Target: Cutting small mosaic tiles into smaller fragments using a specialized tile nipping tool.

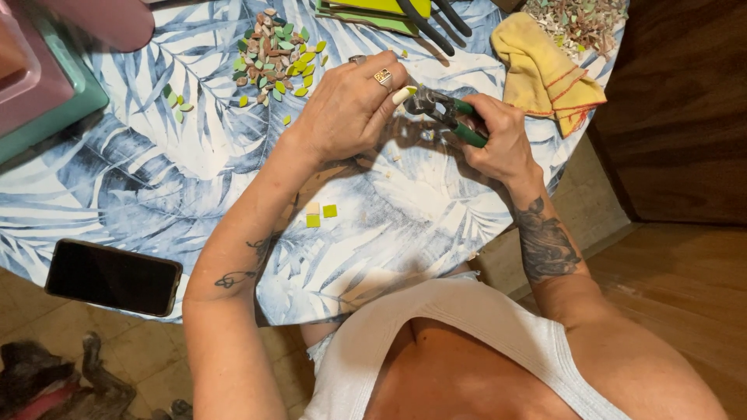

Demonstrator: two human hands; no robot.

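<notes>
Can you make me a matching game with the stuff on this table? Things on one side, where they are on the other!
Things:
1. phone
2. yellow cloth
3. green-handled nippers
4. three small square tiles

Places:
A. in the right hand
B. between the two forearms
C. at the table's near left edge
D. far right, beside a heap of tile bits

Pairs: 1-C, 2-D, 3-A, 4-B

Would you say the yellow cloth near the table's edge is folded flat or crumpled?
Crumpled: the yellow cloth lies bunched in loose folds, its red-stitched edges turned over unevenly.
</notes>
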